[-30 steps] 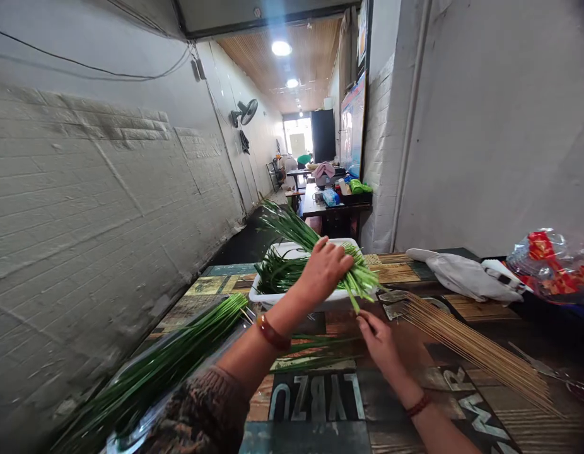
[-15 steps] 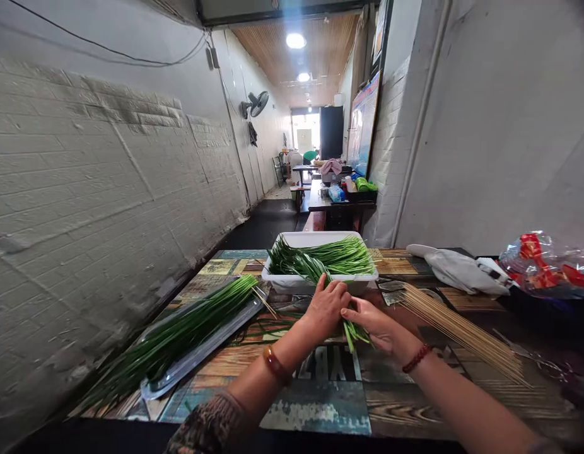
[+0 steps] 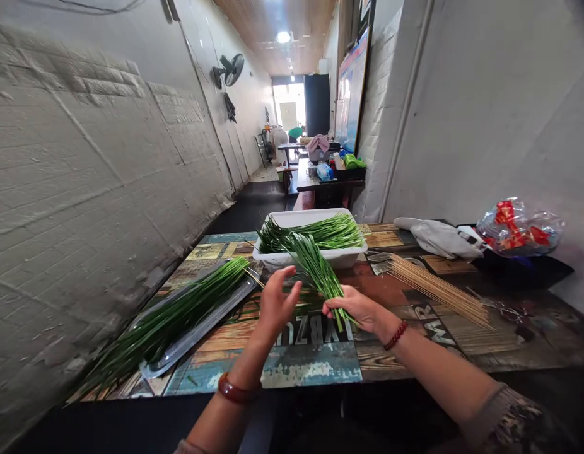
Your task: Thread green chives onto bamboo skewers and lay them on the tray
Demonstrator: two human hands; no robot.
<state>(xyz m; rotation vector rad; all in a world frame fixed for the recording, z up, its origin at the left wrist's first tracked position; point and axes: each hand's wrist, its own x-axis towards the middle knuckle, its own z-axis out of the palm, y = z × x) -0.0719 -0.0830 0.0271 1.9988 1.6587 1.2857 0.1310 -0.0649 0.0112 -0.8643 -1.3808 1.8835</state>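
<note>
One green bunch [image 3: 315, 268] clamped in right hand [image 3: 361, 308]; left hand [image 3: 275, 307] spread; inverted lettering [image 3: 316, 330], perhaps "YBZ".

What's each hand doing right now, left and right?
Left hand: open, holding nothing, fingers spread beside the bundle.
Right hand: closed around the stem ends of a bundle of green stalks.

Leafy green bunch [image 3: 319, 272], held in my right hand [image 3: 357, 308] near paler stalk ends; slanted, darker tops toward white tub [image 3: 346, 258]; on tub's near side.
</note>
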